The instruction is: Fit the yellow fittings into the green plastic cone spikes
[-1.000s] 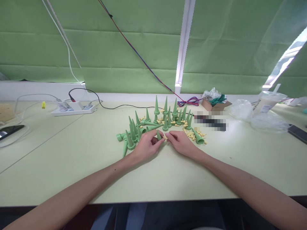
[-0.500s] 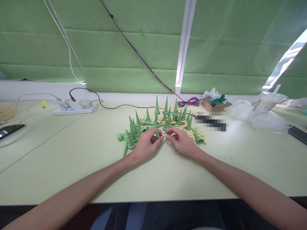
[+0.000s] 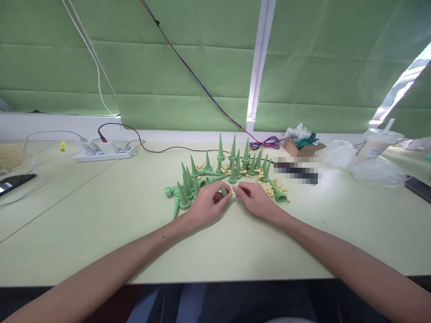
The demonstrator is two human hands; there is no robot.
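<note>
My left hand (image 3: 209,202) is closed around a green plastic cone spike (image 3: 223,190), whose tip shows above the fingers. A small yellow plastic valve piece (image 3: 233,193) sits between the two hands, at the left fingertips. Thumb and fingers of my right hand (image 3: 256,198) are pinched on its other end. Behind and left of the hands stand several green cone spikes (image 3: 183,197), with others lying on their sides. Small yellow pieces (image 3: 268,190) lie loose just past my right hand, by a fallen green spike (image 3: 279,193).
A white power strip (image 3: 105,153) with plugs stands at the back left, and a phone (image 3: 15,183) lies at the left edge. Toward the back right are a small cardboard box (image 3: 303,151), a plastic cup (image 3: 372,148) and a dark phone-like object (image 3: 417,188).
The spike in my left hand has shifted slightly right and down. My right fingers have drawn a little closer together at the yellow piece, hiding more of it.
</note>
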